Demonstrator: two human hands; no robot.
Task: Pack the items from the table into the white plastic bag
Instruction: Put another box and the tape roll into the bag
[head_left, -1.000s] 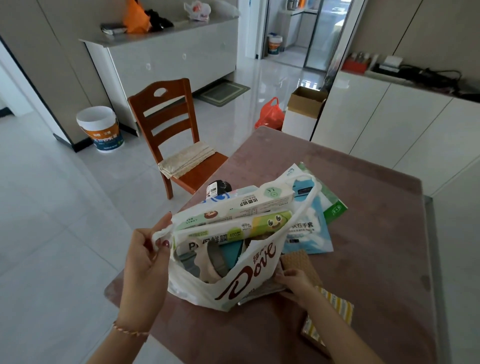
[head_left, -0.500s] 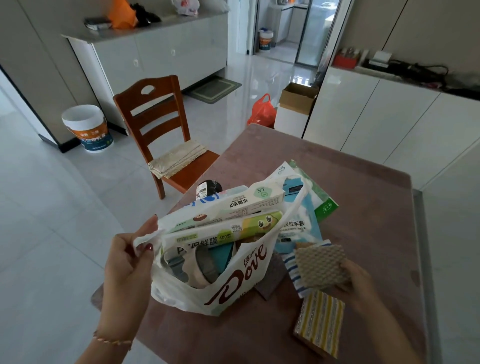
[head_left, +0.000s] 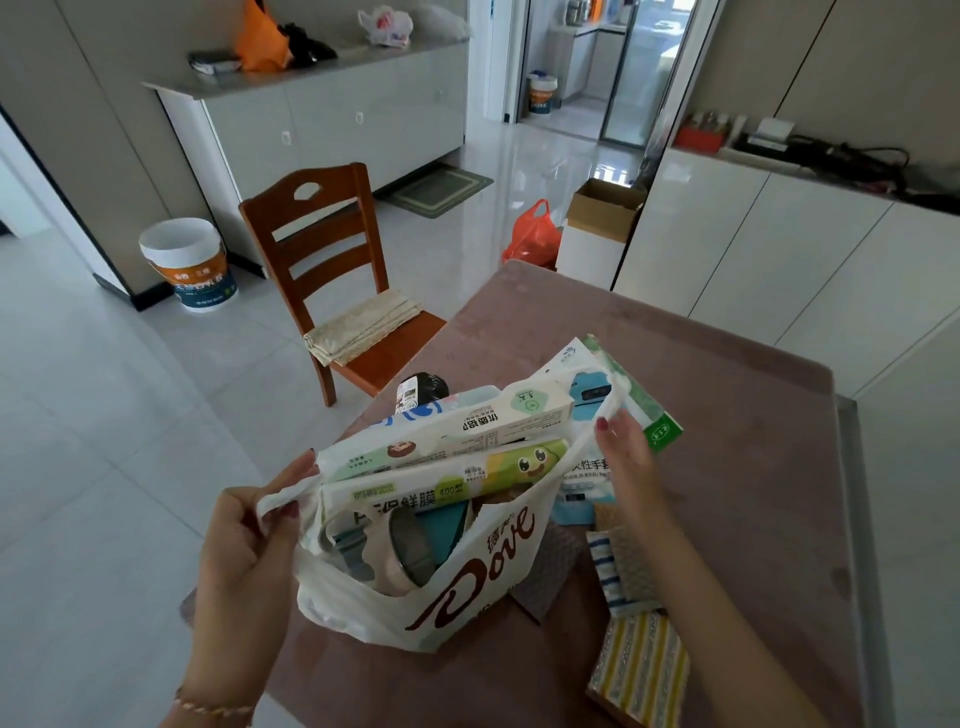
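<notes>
White plastic bag (head_left: 467, 587) held agape, one handle pinched by each hand (head_left: 249, 540) (head_left: 623, 457); boxes (head_left: 447, 467) packed; sponges (head_left: 639, 670) left at tabletop (head_left: 753, 467) near edge.

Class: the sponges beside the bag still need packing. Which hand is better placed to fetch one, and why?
Right. The right hand is on the sponges' side; the left hand holds the far handle of the white plastic bag.
</notes>
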